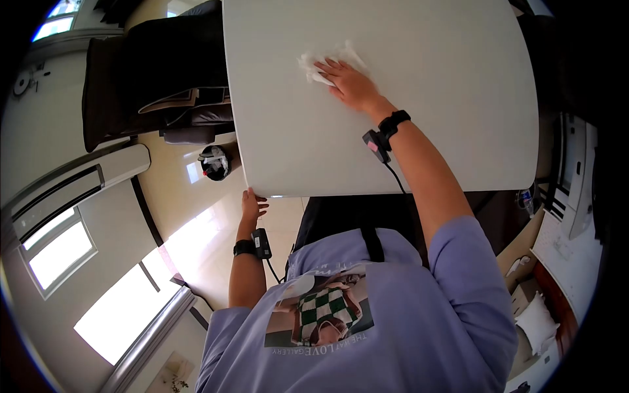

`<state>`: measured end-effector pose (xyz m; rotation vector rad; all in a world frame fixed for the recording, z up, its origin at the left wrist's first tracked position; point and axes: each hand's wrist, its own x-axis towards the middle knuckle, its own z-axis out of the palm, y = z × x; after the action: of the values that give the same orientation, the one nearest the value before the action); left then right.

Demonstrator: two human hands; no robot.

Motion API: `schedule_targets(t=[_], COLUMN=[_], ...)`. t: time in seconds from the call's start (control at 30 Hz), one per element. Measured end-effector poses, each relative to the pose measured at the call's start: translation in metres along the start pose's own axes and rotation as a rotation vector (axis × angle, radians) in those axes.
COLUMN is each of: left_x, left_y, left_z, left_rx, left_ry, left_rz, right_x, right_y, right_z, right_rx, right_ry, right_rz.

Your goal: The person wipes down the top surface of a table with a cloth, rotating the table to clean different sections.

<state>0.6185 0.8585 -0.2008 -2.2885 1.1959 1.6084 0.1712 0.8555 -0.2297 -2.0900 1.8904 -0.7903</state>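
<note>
My right hand (350, 85) lies on a crumpled white tissue (357, 59), pressing it against the white tabletop (406, 150). Its fingers are spread over the tissue, and part of the tissue is hidden beneath them. At the table's near left corner is my left hand (252, 205), with its fingers apart and one fingertip at the edge. It holds nothing that I can see. Each wrist wears a black strap with a small cabled device.
Past the table's left edge stand a dark sofa (108, 92) and a black bin (215, 164) with a light liner on the floor. Dark furniture borders the table on the right. A white pillow (537, 322) lies at the lower right.
</note>
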Motion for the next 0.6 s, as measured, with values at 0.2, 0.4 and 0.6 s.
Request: schedule_targets(t=[0.2, 0.4, 0.6], left_x=[0.004, 0.011, 0.011], left_y=[-0.001, -0.004, -0.003], left_z=[-0.001, -0.004, -0.009], left_rx=[0.036, 0.056, 0.1], left_ry=[-0.013, -0.011, -0.029], left_rz=[-0.016, -0.006, -0.01], right_x=[-0.086, -0.21, -0.296], right_y=[-0.092, -0.114, -0.051], right_z=[-0.006, -0.026, -0.092], right_rx=[0.214, 0.192, -0.042], right_ry=[-0.341, -0.492, -0.158], right_rz=[0.074, -0.163, 0.252])
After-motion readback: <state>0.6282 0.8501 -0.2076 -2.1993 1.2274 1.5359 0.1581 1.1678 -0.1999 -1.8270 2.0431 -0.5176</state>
